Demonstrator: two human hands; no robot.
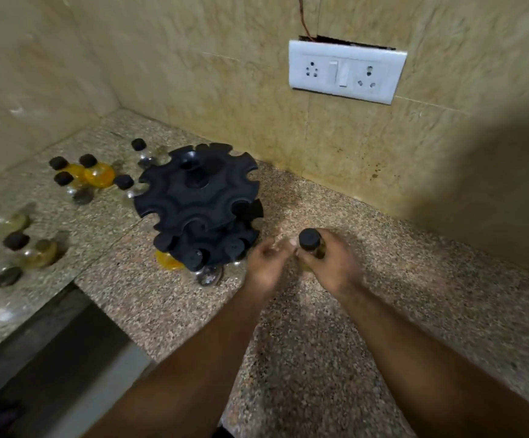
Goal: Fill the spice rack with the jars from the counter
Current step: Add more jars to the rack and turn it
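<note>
A speckled granite counter (304,327) meets beige tiled walls, with a white socket plate (346,71) at upper right. The black rack (198,197) stands mid-frame; 3 capped jars show in its lower tier. About 10 jars (95,172) stand left of it. The right hand (328,260) grips 1 jar (310,245) beside the rack; the left hand (267,263) is blurred, fingers loosely curled.

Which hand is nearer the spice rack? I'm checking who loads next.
Left. The left hand hovers just right of the spice rack's lower tier; the right hand sits farther right, gripping a jar.
</note>
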